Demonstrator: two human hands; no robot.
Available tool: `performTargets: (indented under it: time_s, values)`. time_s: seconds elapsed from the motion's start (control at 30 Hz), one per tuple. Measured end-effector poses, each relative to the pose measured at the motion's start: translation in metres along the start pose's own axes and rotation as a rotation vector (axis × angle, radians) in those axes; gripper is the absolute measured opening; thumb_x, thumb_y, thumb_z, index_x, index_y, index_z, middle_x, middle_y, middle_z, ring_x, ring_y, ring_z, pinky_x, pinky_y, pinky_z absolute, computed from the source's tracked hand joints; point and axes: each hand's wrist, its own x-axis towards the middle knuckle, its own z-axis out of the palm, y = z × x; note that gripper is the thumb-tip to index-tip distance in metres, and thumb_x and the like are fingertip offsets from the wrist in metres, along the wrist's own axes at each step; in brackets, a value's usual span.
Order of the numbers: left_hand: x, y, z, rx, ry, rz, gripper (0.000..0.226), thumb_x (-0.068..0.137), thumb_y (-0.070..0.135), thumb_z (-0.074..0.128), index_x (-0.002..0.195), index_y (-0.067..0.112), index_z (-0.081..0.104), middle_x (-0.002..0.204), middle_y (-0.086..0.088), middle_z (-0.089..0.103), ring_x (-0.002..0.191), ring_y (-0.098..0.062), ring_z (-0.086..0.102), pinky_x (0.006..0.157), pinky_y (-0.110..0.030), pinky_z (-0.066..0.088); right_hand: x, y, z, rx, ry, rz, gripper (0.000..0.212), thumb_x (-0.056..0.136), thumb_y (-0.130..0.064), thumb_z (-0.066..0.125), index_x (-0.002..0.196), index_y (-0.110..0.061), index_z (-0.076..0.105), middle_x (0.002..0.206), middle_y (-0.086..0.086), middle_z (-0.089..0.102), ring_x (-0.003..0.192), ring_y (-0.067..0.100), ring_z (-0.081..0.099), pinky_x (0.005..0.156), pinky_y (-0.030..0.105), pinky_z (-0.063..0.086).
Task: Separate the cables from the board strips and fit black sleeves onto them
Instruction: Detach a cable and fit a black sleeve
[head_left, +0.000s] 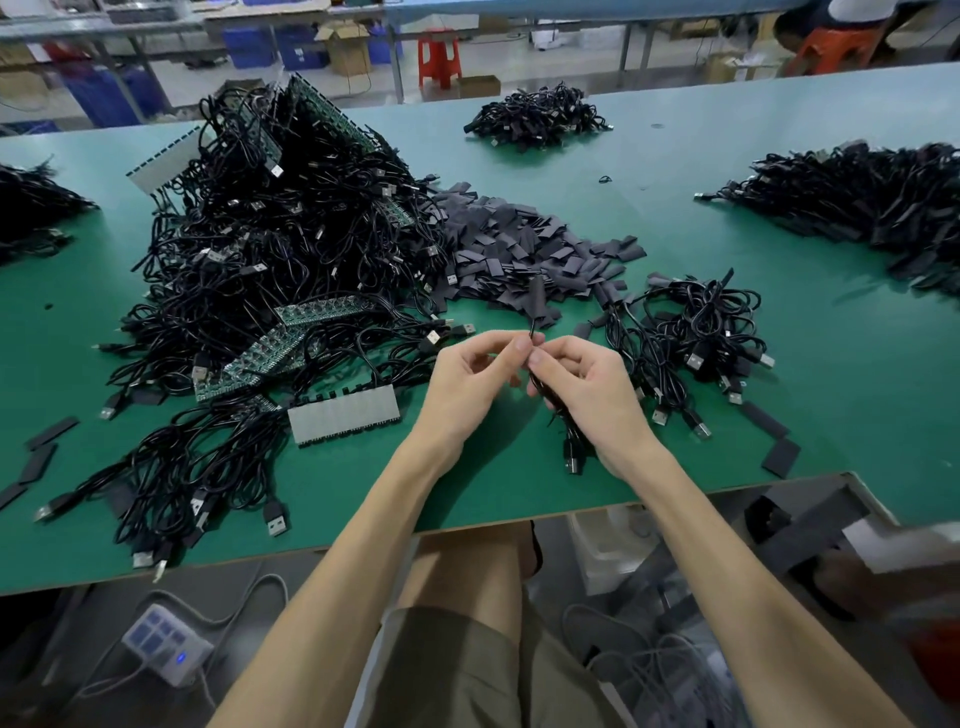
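Item: black USB cable (569, 441), freed from its strip, held over the worktop (727, 431) near edge. Left hand (467, 384) grip pinches its tip; right hand (589, 402) grip encloses the bundled length. Step, probably: sleeving. Next needs: one sleeve from the sleeve pile (519, 249), mouth aligned to tip.

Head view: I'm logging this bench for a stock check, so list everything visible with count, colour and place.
table: one, green, foreground
cable heap with board strips: one, black and green, left of centre
sleeve heap: one, black, centre
cable bunch: one, black, right of the hands
far cable pile: one, black, far centre
right cable pile: one, black, right edge
left cable pile: one, black, left edge
power strip: one, pale grey, on floor
stool: one, red, background
held cable: one, black, between both hands
left hand: one, pinches the cable's tip
right hand: one, grips the cable below
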Motion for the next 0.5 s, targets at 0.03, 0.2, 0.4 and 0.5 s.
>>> performTargets:
  time_s: [0.03,0.2,0.4,0.5]
  values:
    - [0.0,0.0,-0.001,0.005,-0.017,0.015,0.021,0.1,0.025,0.066,0.108,0.01,0.078,0.08,0.004,0.073,0.071,-0.008,0.059,0.064,-0.014,0.043,0.0,0.001,0.0,0.0,0.004,0.007,0.015,0.099,-0.024,0.067,0.09,-0.014,0.074,0.071,0.001,0.074,0.059,0.01,0.06,0.058,0.022,0.047]
    - [0.001,0.002,-0.006,-0.177,0.077,-0.031,0.018,0.098,0.025,0.068,0.099,0.011,0.078,0.072,0.0,0.062,0.066,-0.014,0.053,0.067,-0.028,0.046,0.0,-0.005,0.002,0.045,-0.017,0.017,0.032,0.102,-0.04,0.062,0.089,-0.015,0.076,0.075,0.008,0.076,0.06,0.013,0.066,0.058,0.02,0.051]
    - [0.026,0.038,0.0,-0.378,0.046,-0.086,0.018,0.101,0.02,0.063,0.096,0.006,0.073,0.07,0.001,0.062,0.06,-0.012,0.055,0.061,-0.023,0.051,0.001,-0.004,0.003,0.072,0.065,0.117,0.044,0.111,-0.033,0.044,0.097,-0.001,0.07,0.073,0.008,0.074,0.061,0.02,0.062,0.047,0.023,0.039]
    - [0.047,0.068,0.017,-0.382,-0.05,-0.153,0.017,0.101,0.017,0.063,0.099,0.002,0.072,0.07,0.0,0.064,0.059,-0.01,0.058,0.057,-0.02,0.054,0.002,-0.001,0.004,0.047,0.012,0.1,0.032,0.11,-0.018,0.048,0.093,-0.001,0.069,0.072,0.004,0.073,0.059,0.017,0.063,0.047,0.023,0.038]
